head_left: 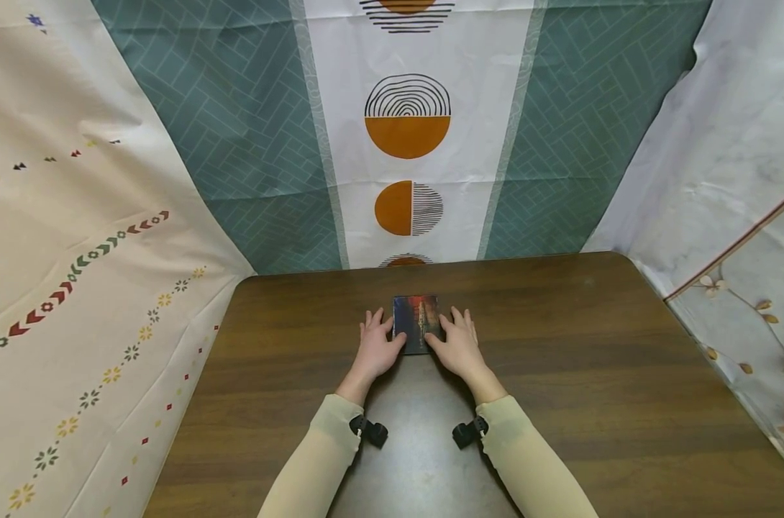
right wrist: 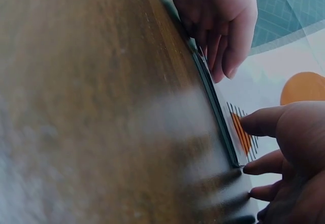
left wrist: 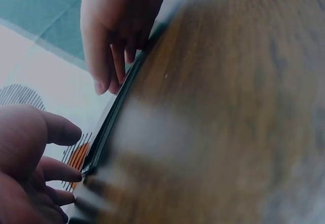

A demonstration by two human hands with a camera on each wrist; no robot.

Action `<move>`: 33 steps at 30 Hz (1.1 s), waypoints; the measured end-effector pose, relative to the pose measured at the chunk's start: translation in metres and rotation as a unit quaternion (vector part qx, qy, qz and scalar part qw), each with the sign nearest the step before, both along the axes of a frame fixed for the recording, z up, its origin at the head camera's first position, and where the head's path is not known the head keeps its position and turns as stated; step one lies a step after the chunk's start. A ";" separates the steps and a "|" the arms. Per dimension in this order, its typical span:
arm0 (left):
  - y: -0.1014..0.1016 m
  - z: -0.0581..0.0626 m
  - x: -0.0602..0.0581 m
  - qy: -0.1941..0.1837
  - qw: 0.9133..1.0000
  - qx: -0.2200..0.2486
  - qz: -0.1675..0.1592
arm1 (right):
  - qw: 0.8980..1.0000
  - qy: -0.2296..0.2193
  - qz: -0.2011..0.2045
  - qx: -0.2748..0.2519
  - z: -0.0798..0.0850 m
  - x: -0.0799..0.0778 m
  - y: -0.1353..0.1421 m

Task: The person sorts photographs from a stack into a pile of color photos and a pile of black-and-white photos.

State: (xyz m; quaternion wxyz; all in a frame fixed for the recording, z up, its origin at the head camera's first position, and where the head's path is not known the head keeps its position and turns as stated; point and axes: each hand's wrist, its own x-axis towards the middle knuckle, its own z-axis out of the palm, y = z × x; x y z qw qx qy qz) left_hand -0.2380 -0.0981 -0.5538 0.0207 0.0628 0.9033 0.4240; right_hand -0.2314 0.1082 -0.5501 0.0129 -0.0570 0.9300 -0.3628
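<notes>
A small thin book [head_left: 415,316] with a dark blue and red painted cover lies flat on the table. My left hand [head_left: 375,351] is at its left side, the right hand [head_left: 458,348] at its right. Both thumbs reach over the cover from either side, and the other fingers extend loosely forward. Seen from the left wrist, the book's layered dark edge [left wrist: 114,115] runs between the hands, with a left fingertip right at its near corner. From the right wrist, a right fingertip sits at the opposite corner of the edge [right wrist: 216,107], the thumb raised above it.
The brown wooden table [head_left: 560,374] has a rounded far right corner and a glossy light patch between the forearms. Patterned cloths hang around it: a green and white one [head_left: 340,129] behind, a cream one [head_left: 107,288] at left, a floral one [head_left: 722,216] at right.
</notes>
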 end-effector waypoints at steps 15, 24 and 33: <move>0.002 0.001 0.001 -0.008 1.000 0.004 -0.005 | 1.000 0.006 -0.006 -0.010 0.001 0.000 -0.001; 0.002 0.010 0.004 0.014 0.997 0.072 0.015 | 0.998 0.031 -0.017 -0.048 0.006 0.000 -0.002; -0.005 0.021 0.008 0.063 0.992 0.107 0.034 | 0.995 0.071 -0.029 -0.066 0.016 0.004 -0.005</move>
